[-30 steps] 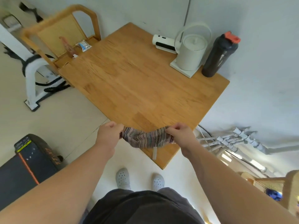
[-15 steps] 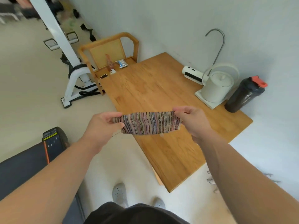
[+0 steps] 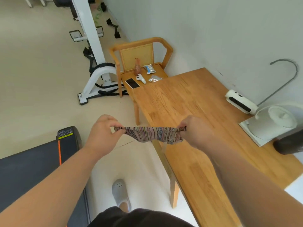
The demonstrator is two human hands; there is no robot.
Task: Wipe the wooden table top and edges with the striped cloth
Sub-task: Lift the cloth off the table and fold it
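A striped cloth (image 3: 154,134) hangs stretched in the air between two bare hands, sagging slightly in the middle. The left hand (image 3: 101,133) pinches its left end between thumb and curled fingers; the right hand (image 3: 195,131) grips the bunched right end in the same way. The cloth is seen across the left edge of a wooden table (image 3: 180,104) and does not lie on the top.

On the right side of the table, by the pale wall, stand a white kettle (image 3: 277,123) on a square white base, a dark bottle (image 3: 288,145) just near of it, and a small white device (image 3: 239,101) with a black panel farther back.

At the table's far end sits a wooden chair (image 3: 141,43) with a woven back. Its seat holds a phone (image 3: 132,83), a white controller (image 3: 141,78), a blue and white packet (image 3: 150,69), a clear plastic bag (image 3: 155,78) and a small brown figurine (image 3: 137,68).

Left of the chair stands a white exercise machine (image 3: 91,46). A black treadmill (image 3: 32,169) with an orange stripe fills the near left floor. Below the arms, one grey perforated shoe (image 3: 120,192) shows on the pale floor.
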